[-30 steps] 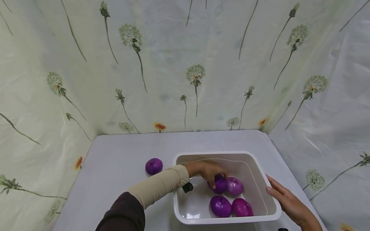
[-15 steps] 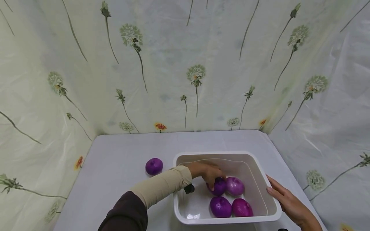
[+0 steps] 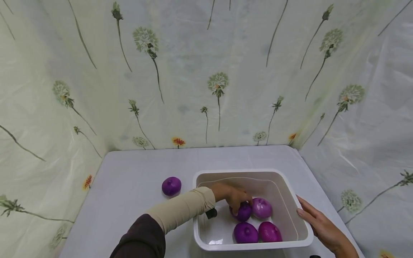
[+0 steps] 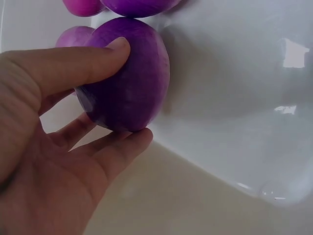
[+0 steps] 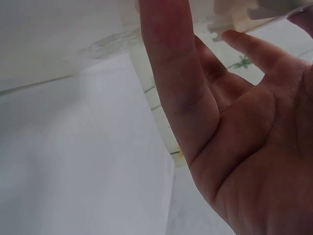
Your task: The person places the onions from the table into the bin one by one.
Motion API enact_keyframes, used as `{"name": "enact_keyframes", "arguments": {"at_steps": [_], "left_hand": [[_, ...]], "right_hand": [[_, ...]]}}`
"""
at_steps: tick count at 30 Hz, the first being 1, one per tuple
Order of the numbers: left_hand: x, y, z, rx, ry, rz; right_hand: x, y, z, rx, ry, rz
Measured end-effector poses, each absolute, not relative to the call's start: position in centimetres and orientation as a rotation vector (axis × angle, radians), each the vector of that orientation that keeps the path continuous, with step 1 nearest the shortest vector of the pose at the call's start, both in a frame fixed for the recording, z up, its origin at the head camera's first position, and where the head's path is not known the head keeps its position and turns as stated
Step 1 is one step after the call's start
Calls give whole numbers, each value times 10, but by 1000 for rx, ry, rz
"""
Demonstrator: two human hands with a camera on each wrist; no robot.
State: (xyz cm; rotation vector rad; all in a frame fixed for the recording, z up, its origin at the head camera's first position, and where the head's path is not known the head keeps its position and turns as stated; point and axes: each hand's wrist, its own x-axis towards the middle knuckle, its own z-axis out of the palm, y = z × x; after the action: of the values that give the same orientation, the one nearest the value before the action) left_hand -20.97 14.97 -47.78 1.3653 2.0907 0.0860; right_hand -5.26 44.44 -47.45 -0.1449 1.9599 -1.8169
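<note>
— So, what does the head view give you?

— A white plastic tub sits on the pale tabletop, with four purple onions inside. The left hand reaches over the tub's near-left rim and grips the far-left onion, which touches a paler onion beside it. Two more onions lie side by side nearer the front wall. A fifth onion rests alone on the tabletop, just left of the tub.

— And the right hand?

— The right hand lies along the outside of the tub's right wall, fingers straight and together, touching the rim, curled round nothing.

— Does the left wrist view add anything?

— Yes. There the grip is plain: the thumb presses across the top of the held onion and the fingers curl beneath it. From the head view the hand covers most of that. The wrist view also shows the onion low against the tub's glossy white floor, with parts of two other onions at the top edge. Whether it rests on the floor or hangs just above it, I cannot tell.

— And the right wrist view?

— Mostly palm, close up, with the fingers stretched out flat. It shows white surfaces beyond, too blurred to name, and none of the onions.
</note>
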Motion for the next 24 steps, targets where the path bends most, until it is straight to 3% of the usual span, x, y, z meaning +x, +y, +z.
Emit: {"name": "enact_keyframes", "arguments": {"at_steps": [24], "left_hand": [[-207, 148, -480, 1354, 2103, 56]], "right_hand": [[-52, 444, -475, -133, 1965, -1812]]}}
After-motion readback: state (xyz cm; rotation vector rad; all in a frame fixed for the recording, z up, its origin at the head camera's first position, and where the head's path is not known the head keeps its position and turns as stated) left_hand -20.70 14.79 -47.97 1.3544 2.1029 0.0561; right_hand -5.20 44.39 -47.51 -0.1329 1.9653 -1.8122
